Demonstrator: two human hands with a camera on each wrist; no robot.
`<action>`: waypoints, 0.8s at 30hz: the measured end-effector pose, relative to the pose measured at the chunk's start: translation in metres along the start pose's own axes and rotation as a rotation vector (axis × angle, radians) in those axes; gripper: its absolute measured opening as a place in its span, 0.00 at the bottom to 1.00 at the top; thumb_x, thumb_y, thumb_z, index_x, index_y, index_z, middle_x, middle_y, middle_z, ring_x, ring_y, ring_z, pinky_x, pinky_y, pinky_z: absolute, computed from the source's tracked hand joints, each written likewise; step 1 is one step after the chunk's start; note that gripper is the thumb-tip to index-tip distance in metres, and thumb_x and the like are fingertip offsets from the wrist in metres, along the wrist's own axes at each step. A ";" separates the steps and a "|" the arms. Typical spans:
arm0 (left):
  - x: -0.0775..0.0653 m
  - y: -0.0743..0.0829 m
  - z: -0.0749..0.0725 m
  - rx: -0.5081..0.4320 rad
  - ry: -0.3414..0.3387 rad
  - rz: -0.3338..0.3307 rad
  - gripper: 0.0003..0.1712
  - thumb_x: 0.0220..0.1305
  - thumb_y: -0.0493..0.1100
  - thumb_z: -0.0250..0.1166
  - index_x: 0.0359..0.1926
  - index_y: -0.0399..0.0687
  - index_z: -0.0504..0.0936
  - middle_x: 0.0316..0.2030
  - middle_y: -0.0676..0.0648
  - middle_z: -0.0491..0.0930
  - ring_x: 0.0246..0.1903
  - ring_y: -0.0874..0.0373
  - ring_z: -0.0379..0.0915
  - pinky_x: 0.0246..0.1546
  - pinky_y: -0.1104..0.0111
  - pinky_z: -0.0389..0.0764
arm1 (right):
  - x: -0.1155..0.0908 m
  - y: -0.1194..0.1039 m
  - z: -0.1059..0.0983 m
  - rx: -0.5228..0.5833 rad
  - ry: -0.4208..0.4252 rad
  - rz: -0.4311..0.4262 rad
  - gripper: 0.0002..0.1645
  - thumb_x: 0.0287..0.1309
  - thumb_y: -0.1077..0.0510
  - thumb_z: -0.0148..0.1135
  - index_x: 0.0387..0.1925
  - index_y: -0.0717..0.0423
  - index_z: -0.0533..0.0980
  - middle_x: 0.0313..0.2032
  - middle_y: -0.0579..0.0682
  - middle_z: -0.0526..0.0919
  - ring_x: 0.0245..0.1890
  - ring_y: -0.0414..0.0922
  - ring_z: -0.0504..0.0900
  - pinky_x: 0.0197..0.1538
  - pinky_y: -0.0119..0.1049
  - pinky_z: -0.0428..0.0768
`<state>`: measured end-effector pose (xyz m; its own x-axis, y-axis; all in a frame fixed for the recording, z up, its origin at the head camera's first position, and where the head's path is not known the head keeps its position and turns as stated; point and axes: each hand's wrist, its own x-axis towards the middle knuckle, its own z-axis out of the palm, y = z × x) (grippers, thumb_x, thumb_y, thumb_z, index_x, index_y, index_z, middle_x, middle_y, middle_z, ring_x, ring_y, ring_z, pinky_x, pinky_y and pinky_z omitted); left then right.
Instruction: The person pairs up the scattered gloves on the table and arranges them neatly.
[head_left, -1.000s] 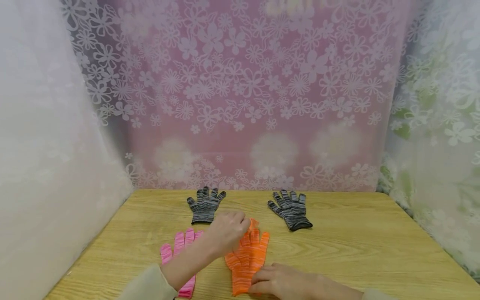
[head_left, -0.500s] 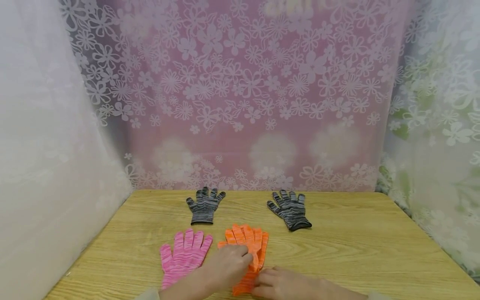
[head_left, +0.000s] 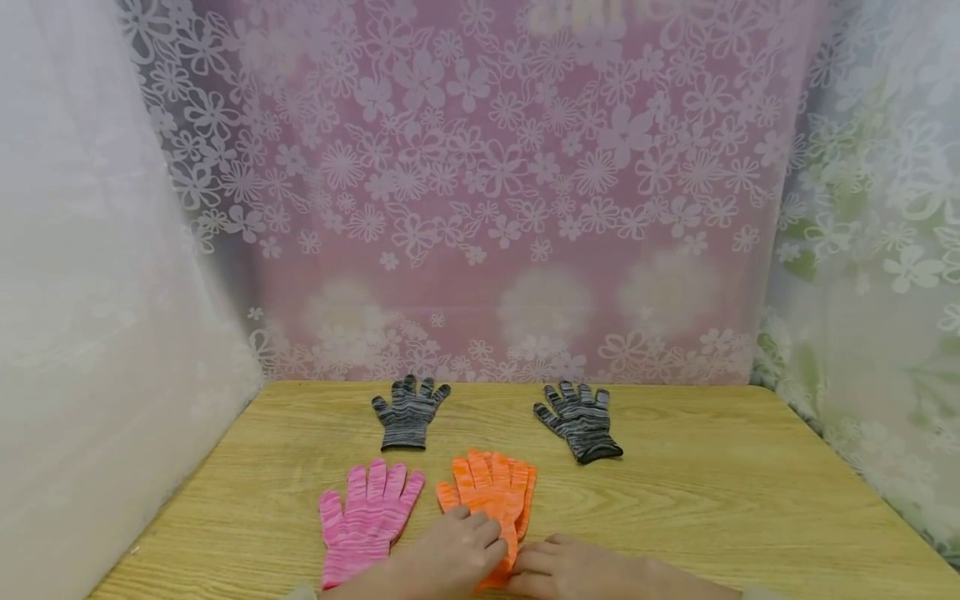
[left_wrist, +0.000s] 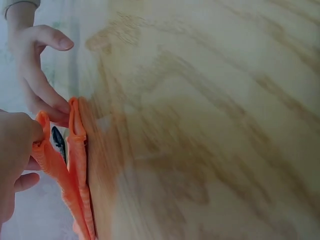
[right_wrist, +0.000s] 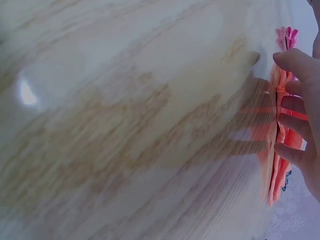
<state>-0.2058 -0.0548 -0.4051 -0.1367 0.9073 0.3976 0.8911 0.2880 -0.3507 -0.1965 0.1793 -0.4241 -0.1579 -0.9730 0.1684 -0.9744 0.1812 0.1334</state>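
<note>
Two orange knit gloves lie one over the other, fingers pointing away, in the head view. My left hand [head_left: 465,546] pinches the cuff of the upper orange glove [head_left: 491,492] and holds it raised; in the left wrist view that cuff [left_wrist: 50,150] stands apart from the lower glove [left_wrist: 80,165]. My right hand [head_left: 558,567] touches the cuff end of the lower glove from the right, its fingers extended, as the right wrist view also shows of the hand [right_wrist: 302,110]. The left hand and forearm hide part of the cuffs.
A pink glove [head_left: 367,521] lies left of the orange pair, its cuff partly behind my left forearm. Farther back are two grey-black gloves, one at left [head_left: 408,417] and one at right [head_left: 583,423]. Flowered curtains [head_left: 510,208] enclose the wooden table [head_left: 712,483].
My left hand has brought the upper orange glove's fingers down over the lower glove, then moved nearer along it to its cuff. My right hand has stayed by the lower cuff.
</note>
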 end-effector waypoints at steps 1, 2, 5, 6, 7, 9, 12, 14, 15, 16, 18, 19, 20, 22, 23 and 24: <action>0.000 0.000 0.001 0.011 0.006 0.008 0.07 0.62 0.47 0.61 0.27 0.55 0.77 0.22 0.58 0.68 0.20 0.69 0.56 0.24 0.80 0.51 | 0.000 0.000 -0.001 0.005 0.003 0.000 0.21 0.70 0.46 0.42 0.57 0.47 0.70 0.52 0.40 0.74 0.50 0.34 0.72 0.49 0.20 0.65; 0.000 0.001 0.002 0.023 0.012 0.016 0.07 0.61 0.46 0.61 0.26 0.56 0.77 0.21 0.59 0.68 0.20 0.69 0.56 0.24 0.80 0.51 | 0.000 0.000 -0.001 0.008 -0.005 -0.003 0.21 0.70 0.46 0.42 0.58 0.47 0.70 0.52 0.40 0.74 0.51 0.34 0.72 0.49 0.20 0.65; -0.002 0.001 0.004 0.055 0.011 0.041 0.06 0.60 0.46 0.61 0.26 0.57 0.77 0.22 0.59 0.69 0.20 0.69 0.58 0.24 0.80 0.51 | -0.001 0.001 -0.002 0.007 -0.007 -0.015 0.21 0.70 0.47 0.41 0.58 0.47 0.70 0.53 0.40 0.74 0.51 0.34 0.72 0.49 0.19 0.65; -0.003 0.001 0.005 0.059 0.009 0.051 0.06 0.60 0.46 0.61 0.26 0.57 0.77 0.22 0.59 0.69 0.20 0.69 0.58 0.25 0.80 0.51 | -0.002 0.002 -0.003 0.010 -0.008 -0.017 0.21 0.70 0.47 0.42 0.58 0.47 0.70 0.53 0.40 0.74 0.52 0.34 0.72 0.50 0.20 0.65; -0.003 0.001 0.006 0.058 0.014 0.060 0.07 0.60 0.46 0.61 0.26 0.58 0.77 0.22 0.59 0.69 0.20 0.69 0.57 0.25 0.80 0.50 | -0.003 0.002 -0.003 0.011 -0.006 -0.020 0.20 0.70 0.47 0.42 0.58 0.47 0.70 0.53 0.40 0.74 0.52 0.34 0.72 0.49 0.20 0.65; -0.005 0.001 0.007 0.073 0.018 0.082 0.06 0.61 0.47 0.60 0.27 0.59 0.77 0.24 0.60 0.70 0.21 0.70 0.60 0.26 0.80 0.52 | -0.004 0.003 -0.003 0.017 0.011 -0.019 0.19 0.70 0.48 0.42 0.57 0.46 0.70 0.53 0.40 0.74 0.52 0.34 0.71 0.49 0.20 0.66; -0.006 0.001 0.009 0.118 0.028 0.114 0.06 0.62 0.48 0.58 0.27 0.60 0.77 0.24 0.60 0.71 0.23 0.70 0.63 0.28 0.80 0.57 | -0.006 0.004 -0.002 0.024 0.045 -0.011 0.18 0.70 0.49 0.44 0.56 0.46 0.71 0.52 0.40 0.74 0.50 0.33 0.71 0.48 0.20 0.65; -0.007 0.002 0.010 0.143 0.028 0.123 0.06 0.62 0.49 0.58 0.28 0.61 0.77 0.25 0.61 0.71 0.24 0.70 0.64 0.29 0.79 0.59 | -0.007 0.005 0.000 0.029 0.061 -0.008 0.17 0.70 0.49 0.44 0.55 0.46 0.71 0.51 0.40 0.74 0.49 0.33 0.71 0.48 0.20 0.65; -0.007 0.002 0.011 0.145 0.026 0.122 0.06 0.62 0.49 0.57 0.28 0.61 0.77 0.25 0.61 0.71 0.24 0.70 0.64 0.29 0.79 0.59 | -0.007 0.005 0.001 0.034 0.065 -0.008 0.17 0.70 0.49 0.44 0.55 0.46 0.71 0.51 0.40 0.74 0.49 0.33 0.71 0.48 0.19 0.65; -0.007 0.002 0.011 0.139 0.022 0.120 0.06 0.63 0.50 0.57 0.28 0.61 0.77 0.25 0.61 0.71 0.24 0.70 0.64 0.29 0.80 0.58 | -0.008 0.005 0.001 0.039 0.066 -0.010 0.17 0.70 0.49 0.45 0.55 0.46 0.70 0.51 0.41 0.73 0.48 0.33 0.72 0.48 0.19 0.65; -0.008 0.003 0.012 0.114 0.010 0.106 0.07 0.63 0.51 0.57 0.28 0.61 0.77 0.25 0.61 0.71 0.23 0.70 0.64 0.28 0.80 0.55 | -0.008 0.006 0.002 0.048 0.066 -0.014 0.17 0.70 0.50 0.45 0.56 0.46 0.70 0.51 0.41 0.73 0.48 0.33 0.72 0.48 0.18 0.65; -0.008 0.004 0.013 0.100 0.003 0.100 0.07 0.63 0.51 0.57 0.29 0.61 0.78 0.24 0.61 0.71 0.23 0.70 0.63 0.27 0.80 0.53 | -0.008 0.006 0.002 0.054 0.063 -0.014 0.17 0.70 0.49 0.45 0.56 0.46 0.70 0.50 0.41 0.73 0.47 0.33 0.72 0.48 0.18 0.65; -0.008 0.004 0.013 0.088 -0.004 0.094 0.08 0.63 0.53 0.57 0.29 0.61 0.78 0.24 0.61 0.71 0.22 0.70 0.62 0.27 0.80 0.51 | -0.008 0.006 0.002 0.060 0.061 -0.014 0.17 0.70 0.49 0.45 0.55 0.46 0.70 0.50 0.41 0.73 0.47 0.33 0.72 0.48 0.18 0.64; -0.009 0.005 0.013 0.075 -0.026 0.086 0.10 0.64 0.55 0.55 0.29 0.62 0.78 0.24 0.61 0.70 0.21 0.70 0.59 0.26 0.79 0.47 | -0.008 0.006 0.001 0.084 0.062 -0.014 0.16 0.69 0.49 0.45 0.54 0.47 0.71 0.50 0.41 0.74 0.47 0.33 0.72 0.47 0.17 0.64; -0.009 0.005 0.013 0.068 -0.040 0.083 0.11 0.65 0.56 0.54 0.29 0.62 0.78 0.24 0.61 0.70 0.21 0.70 0.58 0.26 0.79 0.46 | -0.008 0.006 0.000 0.092 0.067 -0.008 0.16 0.69 0.49 0.45 0.53 0.47 0.71 0.50 0.42 0.74 0.46 0.34 0.72 0.47 0.17 0.63; -0.009 0.006 0.013 0.064 -0.055 0.081 0.12 0.66 0.56 0.53 0.29 0.62 0.78 0.24 0.61 0.69 0.21 0.70 0.57 0.26 0.79 0.45 | -0.008 0.006 -0.001 0.105 0.075 0.000 0.16 0.69 0.49 0.46 0.52 0.47 0.72 0.49 0.42 0.74 0.46 0.34 0.72 0.47 0.17 0.63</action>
<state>-0.2053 -0.0575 -0.4222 -0.0905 0.9433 0.3195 0.8709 0.2305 -0.4340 -0.2013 0.1882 -0.4233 -0.1497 -0.9588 0.2413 -0.9863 0.1619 0.0314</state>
